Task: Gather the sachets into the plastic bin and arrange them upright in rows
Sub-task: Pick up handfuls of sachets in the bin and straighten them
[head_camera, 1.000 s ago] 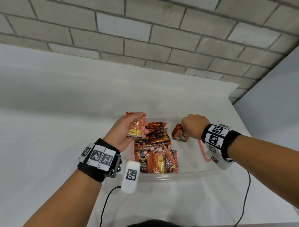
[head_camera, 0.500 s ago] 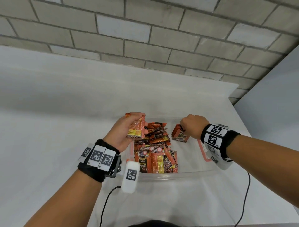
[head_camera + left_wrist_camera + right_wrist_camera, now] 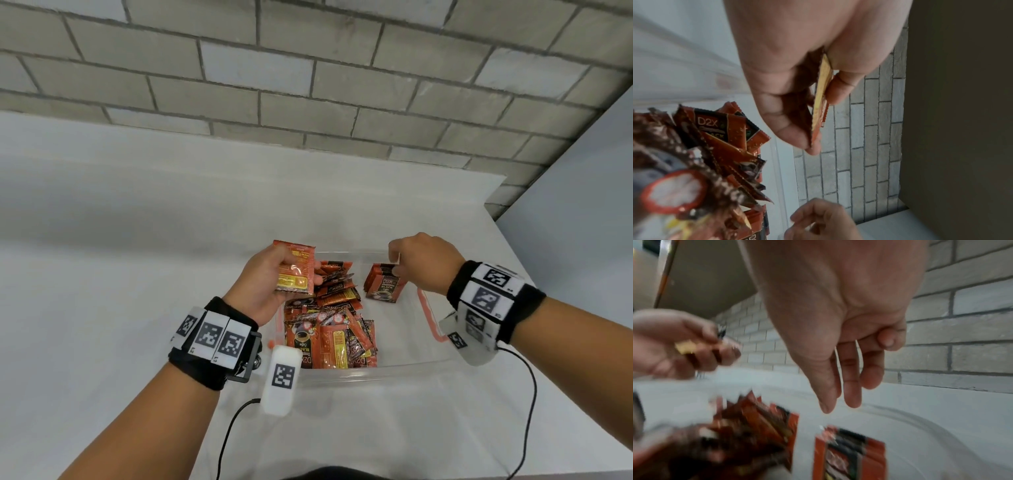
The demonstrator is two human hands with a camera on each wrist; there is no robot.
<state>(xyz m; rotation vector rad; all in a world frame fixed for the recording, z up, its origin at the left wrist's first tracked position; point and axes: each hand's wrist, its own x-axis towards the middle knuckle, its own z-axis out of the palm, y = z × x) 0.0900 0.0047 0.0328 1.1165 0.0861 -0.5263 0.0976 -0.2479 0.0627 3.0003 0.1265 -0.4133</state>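
A clear plastic bin (image 3: 359, 371) stands on the white table. Several orange-and-black sachets (image 3: 329, 325) lie in a loose pile in its left half, also shown in the left wrist view (image 3: 715, 146). A small stack of sachets (image 3: 383, 287) stands upright toward the far right of the bin (image 3: 849, 456). My left hand (image 3: 301, 272) holds a few sachets (image 3: 294, 260) above the pile, pinched between thumb and fingers (image 3: 821, 97). My right hand (image 3: 394, 260) hovers just over the upright stack, its fingers (image 3: 840, 400) relaxed and holding nothing.
A grey brick wall (image 3: 308, 85) rises behind the table, and a pale panel (image 3: 582, 205) closes the right side. Orange trim (image 3: 428, 315) marks the bin's right wall. Black cables (image 3: 233, 428) trail from both wrists over the near table edge.
My right hand has let go of the upright stack and lifted slightly above it. The left hand still holds its sachets in about the same place.
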